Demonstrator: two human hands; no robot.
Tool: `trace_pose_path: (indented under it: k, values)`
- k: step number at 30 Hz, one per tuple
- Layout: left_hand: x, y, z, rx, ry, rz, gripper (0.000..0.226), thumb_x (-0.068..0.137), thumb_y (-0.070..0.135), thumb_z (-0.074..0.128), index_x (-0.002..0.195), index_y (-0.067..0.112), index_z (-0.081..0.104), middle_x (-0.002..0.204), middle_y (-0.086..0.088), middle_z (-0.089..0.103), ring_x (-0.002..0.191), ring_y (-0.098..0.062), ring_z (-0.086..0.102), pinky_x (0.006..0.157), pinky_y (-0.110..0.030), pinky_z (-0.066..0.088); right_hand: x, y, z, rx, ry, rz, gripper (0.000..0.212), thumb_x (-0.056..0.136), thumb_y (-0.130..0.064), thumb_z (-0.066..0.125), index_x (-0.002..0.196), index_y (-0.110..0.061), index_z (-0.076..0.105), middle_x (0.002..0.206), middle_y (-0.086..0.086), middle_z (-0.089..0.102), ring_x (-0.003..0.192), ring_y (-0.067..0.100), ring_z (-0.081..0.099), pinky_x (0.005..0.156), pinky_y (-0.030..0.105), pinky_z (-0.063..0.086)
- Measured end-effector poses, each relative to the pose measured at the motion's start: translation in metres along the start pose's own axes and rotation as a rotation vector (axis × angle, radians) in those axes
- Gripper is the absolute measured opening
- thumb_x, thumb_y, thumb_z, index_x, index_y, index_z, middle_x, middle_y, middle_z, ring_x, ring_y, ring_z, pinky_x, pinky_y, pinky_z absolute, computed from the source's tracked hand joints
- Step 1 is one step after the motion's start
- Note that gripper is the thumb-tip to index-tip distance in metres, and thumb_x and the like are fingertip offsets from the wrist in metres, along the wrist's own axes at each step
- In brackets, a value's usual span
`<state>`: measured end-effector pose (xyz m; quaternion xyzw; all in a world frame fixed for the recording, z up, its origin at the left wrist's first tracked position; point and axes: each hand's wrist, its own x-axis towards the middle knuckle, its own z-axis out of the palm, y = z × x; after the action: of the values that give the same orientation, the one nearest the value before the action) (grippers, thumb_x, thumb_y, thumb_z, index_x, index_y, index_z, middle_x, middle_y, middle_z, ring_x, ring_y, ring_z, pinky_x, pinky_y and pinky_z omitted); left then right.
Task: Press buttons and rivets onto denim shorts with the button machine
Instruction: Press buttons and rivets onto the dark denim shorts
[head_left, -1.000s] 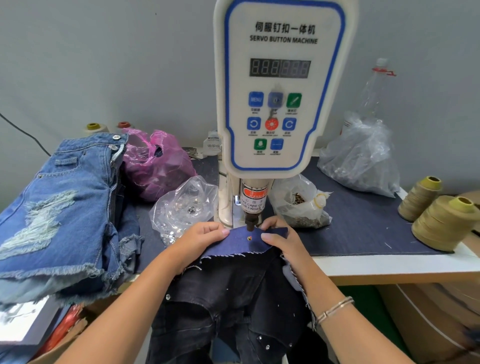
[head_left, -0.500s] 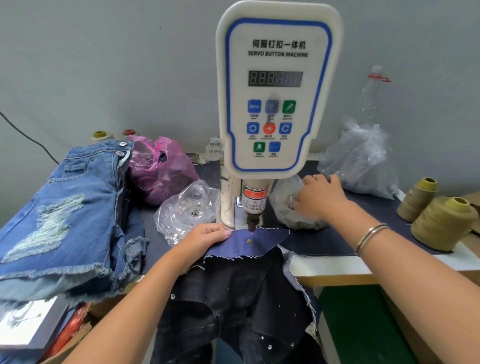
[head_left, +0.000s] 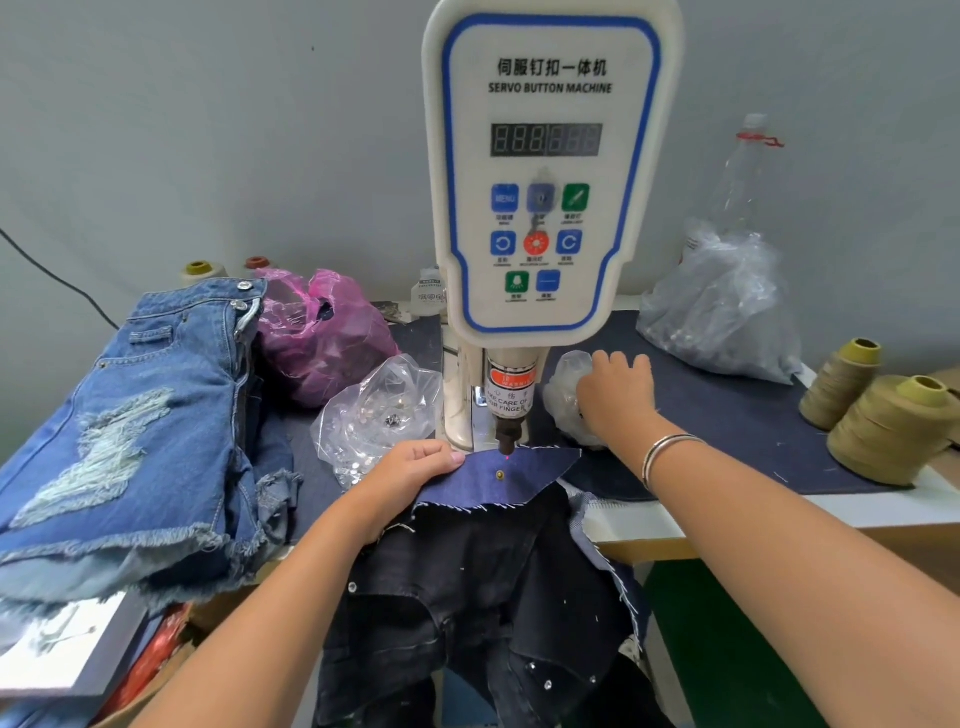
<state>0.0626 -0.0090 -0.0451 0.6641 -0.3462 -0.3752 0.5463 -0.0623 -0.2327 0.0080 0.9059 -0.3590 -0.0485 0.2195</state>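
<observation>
The white servo button machine stands mid-table, its punch just above a blue denim flap. The flap carries one brass rivet and a red laser dot. It belongs to dark denim shorts hanging off the table's front edge. My left hand pinches the flap's left edge, thumb on top. My right hand reaches into a small clear bag to the right of the punch; its fingertips are hidden inside the bag.
A pile of blue ripped denim shorts lies at the left. Beside the pile are a pink bag and a clear bag of buttons. At the right are a large clear bag, a bottle and two olive thread cones.
My right hand let go of the flap's right side and moved back and right into the small clear bag. My left hand kept its hold on the flap.
</observation>
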Motion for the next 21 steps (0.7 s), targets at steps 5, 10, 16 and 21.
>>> trace_pose_path:
  k: [5, 10, 16, 21]
  values:
    - [0.000, 0.000, 0.000, 0.002, -0.007, 0.006, 0.033, 0.070, 0.047, 0.067, 0.057, 0.023, 0.047, 0.057, 0.004, 0.040, 0.051, -0.008, 0.034, 0.048, -0.019, 0.026, 0.003, -0.009, 0.002, -0.049, 0.002, -0.020, 0.036, 0.092, -0.027, 0.052, 0.127, -0.018, 0.054, 0.129, 0.006, 0.043, 0.120, 0.025, 0.040, 0.101, 0.045, 0.030]
    - [0.001, 0.000, 0.000, 0.019, -0.007, 0.013, 0.033, 0.073, 0.046, 0.066, 0.055, 0.025, 0.047, 0.055, 0.007, 0.040, 0.048, -0.006, 0.034, 0.046, -0.016, 0.028, 0.002, -0.007, 0.005, -0.053, 0.044, -0.032, 0.033, 0.093, -0.025, 0.052, 0.125, -0.017, 0.055, 0.127, 0.006, 0.046, 0.119, 0.025, 0.043, 0.100, 0.047, 0.031]
    - [0.001, -0.001, -0.001, 0.016, -0.001, 0.001, 0.034, 0.072, 0.045, 0.066, 0.053, 0.026, 0.046, 0.053, 0.008, 0.039, 0.047, -0.006, 0.033, 0.045, -0.018, 0.027, 0.001, 0.000, 0.006, 0.041, 0.099, -0.014, 0.024, 0.094, -0.023, 0.049, 0.114, -0.020, 0.061, 0.120, 0.002, 0.047, 0.113, 0.021, 0.045, 0.097, 0.042, 0.032]
    - [0.001, 0.000, 0.000, 0.029, 0.012, -0.002, 0.034, 0.066, 0.050, 0.067, 0.054, 0.026, 0.046, 0.055, 0.006, 0.039, 0.049, -0.007, 0.033, 0.047, -0.020, 0.025, -0.003, 0.006, 0.006, 0.257, 0.130, 0.025, 0.021, 0.093, -0.028, 0.054, 0.109, -0.020, 0.065, 0.117, 0.004, 0.049, 0.113, 0.024, 0.045, 0.101, 0.042, 0.032]
